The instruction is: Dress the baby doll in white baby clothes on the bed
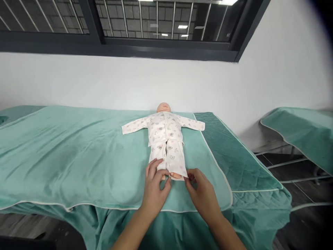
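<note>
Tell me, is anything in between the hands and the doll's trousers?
Nothing I can see. The right hand pinches the hem of one trouser leg, and the left hand is right by that hem's other side.

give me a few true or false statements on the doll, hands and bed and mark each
1. The left hand and right hand are both at the ankle end of the white printed fabric trousers. True.
2. Both arms are folded over the chest. False: the white printed long sleeves stretch out sideways.
3. The dressed, pinkish doll has its head towards the white wall. True.
4. The doll lies on the floor. False: it lies on a mint-green, pale-edged cloth cover.
</note>
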`<state>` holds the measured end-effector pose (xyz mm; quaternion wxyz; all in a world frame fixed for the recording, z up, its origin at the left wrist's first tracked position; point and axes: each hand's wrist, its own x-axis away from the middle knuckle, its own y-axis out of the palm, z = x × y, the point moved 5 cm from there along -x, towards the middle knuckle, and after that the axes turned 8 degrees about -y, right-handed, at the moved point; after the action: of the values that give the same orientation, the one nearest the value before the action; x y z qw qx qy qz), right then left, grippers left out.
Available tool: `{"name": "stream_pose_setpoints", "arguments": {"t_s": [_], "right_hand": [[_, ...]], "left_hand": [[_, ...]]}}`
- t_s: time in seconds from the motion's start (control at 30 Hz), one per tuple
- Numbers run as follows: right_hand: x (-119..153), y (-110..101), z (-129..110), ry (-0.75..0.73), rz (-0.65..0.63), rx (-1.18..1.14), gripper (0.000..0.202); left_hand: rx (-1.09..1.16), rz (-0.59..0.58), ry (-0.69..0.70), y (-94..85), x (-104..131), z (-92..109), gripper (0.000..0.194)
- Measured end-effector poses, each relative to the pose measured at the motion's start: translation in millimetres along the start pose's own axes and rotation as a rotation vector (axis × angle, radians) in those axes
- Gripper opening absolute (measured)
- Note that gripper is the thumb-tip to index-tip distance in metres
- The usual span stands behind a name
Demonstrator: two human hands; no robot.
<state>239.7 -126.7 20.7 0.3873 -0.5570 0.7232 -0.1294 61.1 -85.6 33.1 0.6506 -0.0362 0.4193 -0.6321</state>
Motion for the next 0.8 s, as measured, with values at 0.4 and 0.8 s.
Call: {"name": "stream_pose_setpoints", "arguments": {"t_s": [0.4,0.8], "right_hand": [[3.7,10.8,4.4,0.013,-0.055,-0.004,0.019],[0.5,5.1,14.8,0.063,0.052,-0.109,0.023]], "left_hand": [[-0.098,-0.022,0.043,7.1,-1.8,9.3,0.021],[0.010,-0.031,0.038,10.0,-10.3,16.7,0.010]]}}
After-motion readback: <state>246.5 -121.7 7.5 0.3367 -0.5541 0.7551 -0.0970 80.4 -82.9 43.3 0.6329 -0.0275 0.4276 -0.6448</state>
